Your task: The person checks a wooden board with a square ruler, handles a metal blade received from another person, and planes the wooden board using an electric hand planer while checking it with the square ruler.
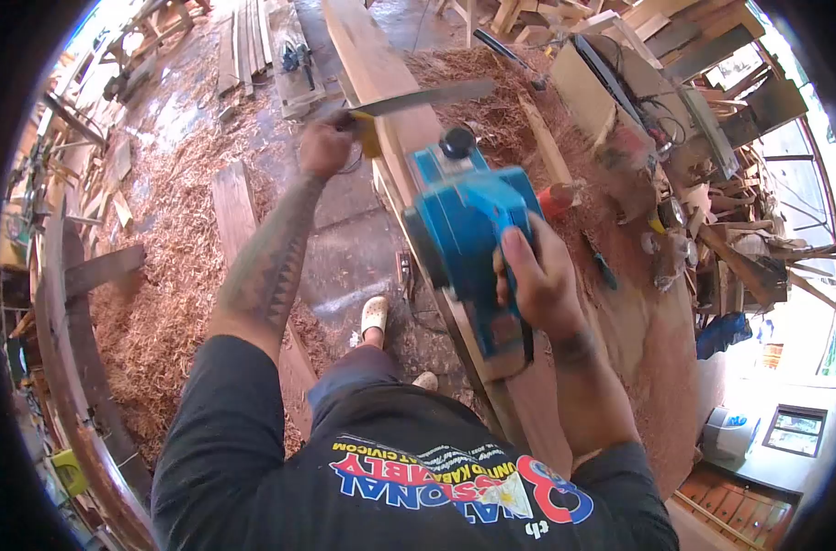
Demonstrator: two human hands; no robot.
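Note:
My right hand [539, 275] is wrapped round the rear handle of a blue electric planer [459, 225] with a black front knob. The planer is over a long wooden plank [377, 55]; I cannot tell whether its sole touches the wood. My left hand [326, 145] is closed on the yellow handle of a handsaw [427, 97]. The saw's blade points to the right and lies across the plank, beyond the planer's front. Whether the blade touches the wood is unclear.
Reddish wood shavings [161, 303] cover the floor on the left, around a loose board [236, 207]. Another power tool [296, 60] sits on a board farther ahead. A bench [652, 340] and piled wood offcuts [749, 230] stand on the right. My shoe [374, 314] is below.

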